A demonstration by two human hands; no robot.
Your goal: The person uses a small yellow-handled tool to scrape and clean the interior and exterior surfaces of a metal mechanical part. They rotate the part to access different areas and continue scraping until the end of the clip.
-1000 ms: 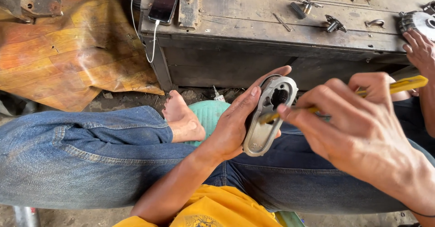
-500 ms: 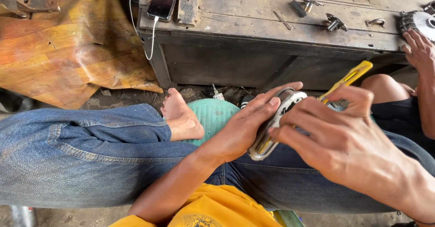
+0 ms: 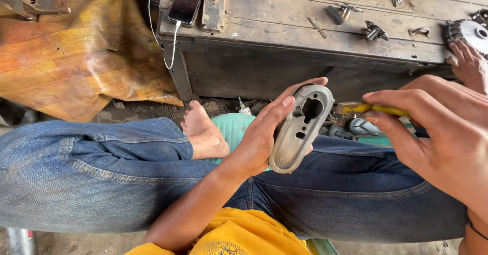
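My left hand (image 3: pixel 264 133) grips a grey metal cover plate (image 3: pixel 300 130), oval with a shaped cut-out near its top, held upright over my crossed legs in blue jeans (image 3: pixel 101 173). My right hand (image 3: pixel 437 133) is closed around a yellow-handled tool (image 3: pixel 371 108), drawn a little to the right of the plate; its tip points towards the plate and stands just clear of it. Most of the tool is hidden inside the fist.
A dark wooden workbench (image 3: pixel 305 36) stands ahead with a charging phone (image 3: pixel 185 5), small metal fittings (image 3: pixel 373 31) and a toothed round part (image 3: pixel 470 31). Another person's hand (image 3: pixel 470 64) rests at its right edge. My bare foot (image 3: pixel 201 130) lies on a green object (image 3: pixel 234 128).
The tool was worked inside the plate's cut-out, then drawn out to the right. The plate turned in my left hand and now faces me again.
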